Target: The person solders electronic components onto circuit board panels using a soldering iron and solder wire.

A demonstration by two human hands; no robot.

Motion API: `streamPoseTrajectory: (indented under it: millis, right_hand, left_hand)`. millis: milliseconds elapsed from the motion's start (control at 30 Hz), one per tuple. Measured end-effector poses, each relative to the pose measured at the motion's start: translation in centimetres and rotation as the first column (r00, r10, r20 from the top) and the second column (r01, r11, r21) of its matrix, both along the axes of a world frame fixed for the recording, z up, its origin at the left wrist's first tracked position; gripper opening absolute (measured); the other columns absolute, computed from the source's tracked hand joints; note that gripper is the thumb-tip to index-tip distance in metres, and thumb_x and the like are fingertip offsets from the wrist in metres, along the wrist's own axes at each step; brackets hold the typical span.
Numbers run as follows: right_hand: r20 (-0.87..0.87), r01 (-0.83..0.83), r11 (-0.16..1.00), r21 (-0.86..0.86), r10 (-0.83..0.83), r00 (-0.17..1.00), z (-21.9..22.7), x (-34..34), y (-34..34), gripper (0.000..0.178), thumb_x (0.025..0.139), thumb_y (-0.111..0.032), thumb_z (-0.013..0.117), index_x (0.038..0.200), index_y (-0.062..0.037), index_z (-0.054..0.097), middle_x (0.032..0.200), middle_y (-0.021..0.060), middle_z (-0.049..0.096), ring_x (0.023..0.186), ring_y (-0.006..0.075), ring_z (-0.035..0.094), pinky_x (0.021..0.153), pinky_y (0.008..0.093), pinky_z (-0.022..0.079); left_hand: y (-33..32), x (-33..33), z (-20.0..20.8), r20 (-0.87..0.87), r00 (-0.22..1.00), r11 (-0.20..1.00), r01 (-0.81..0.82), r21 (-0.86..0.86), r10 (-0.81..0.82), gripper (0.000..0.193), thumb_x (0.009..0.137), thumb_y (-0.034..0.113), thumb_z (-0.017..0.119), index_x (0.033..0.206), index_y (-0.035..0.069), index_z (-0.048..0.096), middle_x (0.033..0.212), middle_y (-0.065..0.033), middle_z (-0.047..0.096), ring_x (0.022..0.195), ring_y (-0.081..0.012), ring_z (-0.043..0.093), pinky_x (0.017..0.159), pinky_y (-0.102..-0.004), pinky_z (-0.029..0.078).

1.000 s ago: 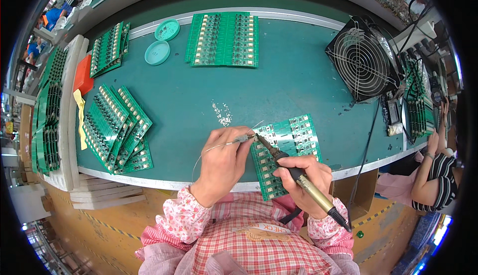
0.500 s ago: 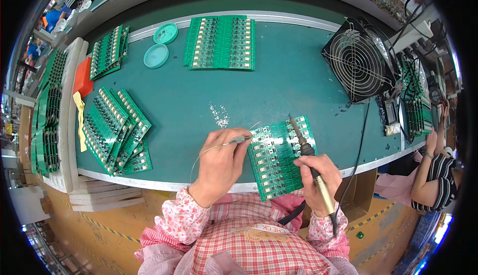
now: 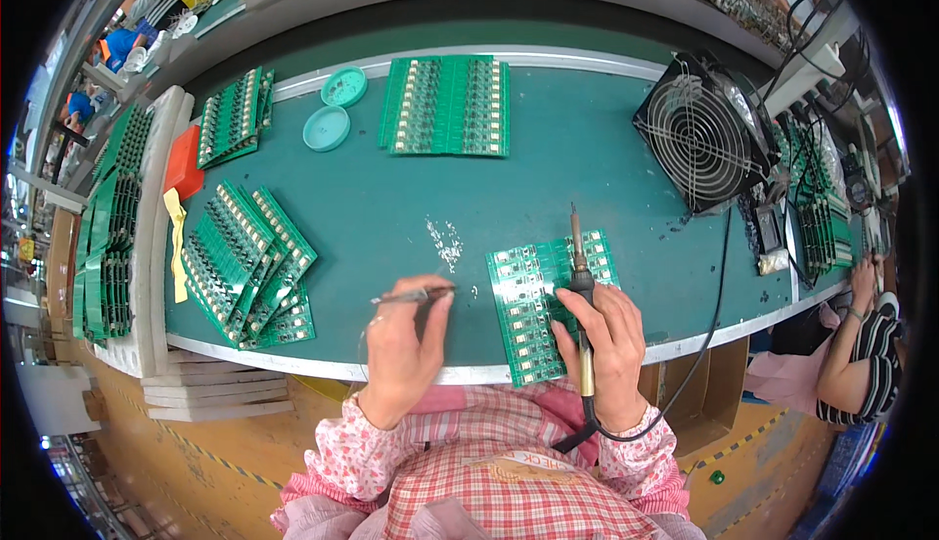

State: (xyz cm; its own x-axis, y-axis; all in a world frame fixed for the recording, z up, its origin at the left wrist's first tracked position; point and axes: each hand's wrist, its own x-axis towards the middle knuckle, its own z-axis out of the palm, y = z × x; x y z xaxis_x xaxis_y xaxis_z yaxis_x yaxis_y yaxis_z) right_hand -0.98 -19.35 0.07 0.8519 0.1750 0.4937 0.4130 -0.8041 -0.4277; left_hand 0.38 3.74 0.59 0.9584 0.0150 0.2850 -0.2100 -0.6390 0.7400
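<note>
My left hand (image 3: 399, 352) is closed on metal tweezers (image 3: 399, 297) above the mat, left of a green circuit board (image 3: 528, 330). A thin wire, seemingly solder, hangs along the same hand. A scatter of tiny white parts (image 3: 447, 247) lies just beyond the tweezers, with a few nearer the board. In my right hand (image 3: 608, 344) is a soldering iron (image 3: 582, 271), held upright with its tip pointing away from me. That hand rests over the board's right half and hides part of it. Rows of small components run along the board.
Stacked circuit boards (image 3: 235, 261) lie at left, more boards (image 3: 445, 110) at the back. Two turquoise lids (image 3: 327, 129) and a red box (image 3: 184, 162) stand near them. At right are a black fan (image 3: 696, 134) and the iron's cable (image 3: 722, 276). A co-worker's arm (image 3: 843, 354) shows far right.
My left hand has drawn back from the board, toward the left, with the tweezers. The soldering iron has swung more upright and slightly left in my right hand. The whole view has shifted slightly.
</note>
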Motion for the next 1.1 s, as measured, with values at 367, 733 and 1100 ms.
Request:
streamPoseTrajectory:
  millis: [367,733,1100]
  right_hand:
    - [0.046,0.04,0.999,0.036,-0.042,0.998,-0.7,-0.3,-0.1,0.04,0.075,-0.006,0.079,0.114,-0.0078,0.071,0.103,0.0164,0.063,0.101,0.0337,0.063,0.094,0.0447,0.05]
    - [0.06,0.037,0.999,0.04,-0.039,0.997,-0.8,-0.2,-0.2,0.041,0.074,-0.006,0.079,0.114,-0.0082,0.071,0.103,0.0156,0.063,0.099,0.0331,0.063,0.093,0.0456,0.051]
    - [0.074,0.025,0.991,0.133,-0.035,0.997,-1.0,-0.8,-0.7,0.043,0.075,-0.002,0.078,0.117,-0.0071,0.069,0.1,0.0163,0.064,0.098,0.0349,0.064,0.091,0.0457,0.051]
  left_hand:
    - [-0.7,0.0,-0.5,0.06,0.998,0.998,0.027,0.064,-0.031,0.019,0.085,0.0,0.071,0.102,0.006,0.068,0.101,-0.0062,0.07,0.084,-0.0291,0.062,0.077,-0.0373,0.048]
    - [-0.9,0.3,-0.3,0.069,0.997,0.998,0.033,0.057,-0.037,0.01,0.087,-0.001,0.067,0.096,0.003,0.068,0.1,-0.0077,0.07,0.083,-0.0284,0.063,0.076,-0.0368,0.048]
    - [-2.6,1.7,0.1,0.097,0.991,0.995,0.097,-0.007,-0.096,0.012,0.087,-0.001,0.068,0.098,0.004,0.068,0.098,-0.008,0.07,0.083,-0.0285,0.063,0.075,-0.0366,0.049]
